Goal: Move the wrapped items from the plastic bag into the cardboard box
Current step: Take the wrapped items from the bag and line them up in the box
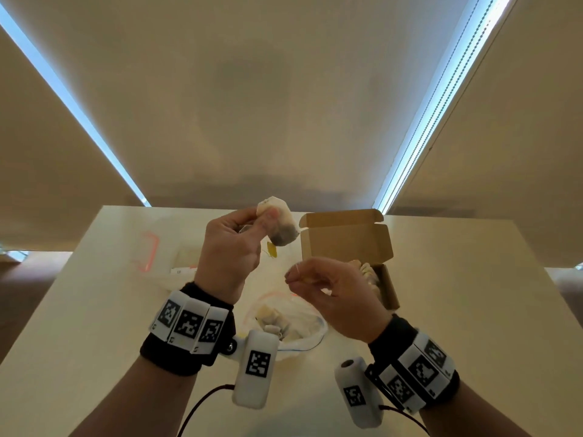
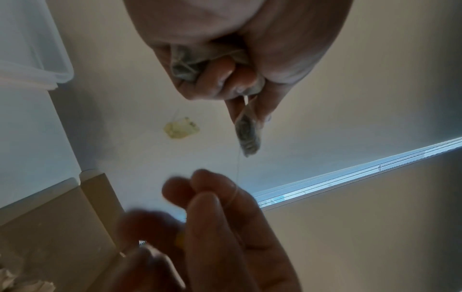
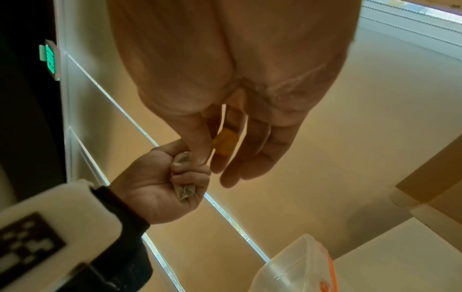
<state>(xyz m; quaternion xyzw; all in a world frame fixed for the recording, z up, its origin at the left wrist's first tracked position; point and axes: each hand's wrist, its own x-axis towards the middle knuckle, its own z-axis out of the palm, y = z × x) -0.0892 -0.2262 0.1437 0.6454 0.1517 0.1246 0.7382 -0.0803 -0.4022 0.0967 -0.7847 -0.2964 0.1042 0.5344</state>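
Two hands are raised above the table (image 1: pixel 457 279), with the cardboard box (image 1: pixel 347 244) taken as the landmark. A tea bag (image 1: pixel 279 227) is gripped in the curled fingers of the left hand (image 1: pixel 230 250), held in the air just left of the box's upright lid. A thin string (image 2: pixel 238 162) is seen running from this tea bag to the right hand (image 1: pixel 334 298), where it is pinched between thumb and fingertips in front of the box; a small yellow tag (image 3: pixel 225 142) is seen between that hand's fingers. Pale wrapped items (image 1: pixel 367 269) are seen inside the open box. Nearer the person than the box, the clear plastic bag (image 1: pixel 303 316) is lying on the table with more items in it. A yellow tag (image 1: pixel 272 249) is seen left of the box.
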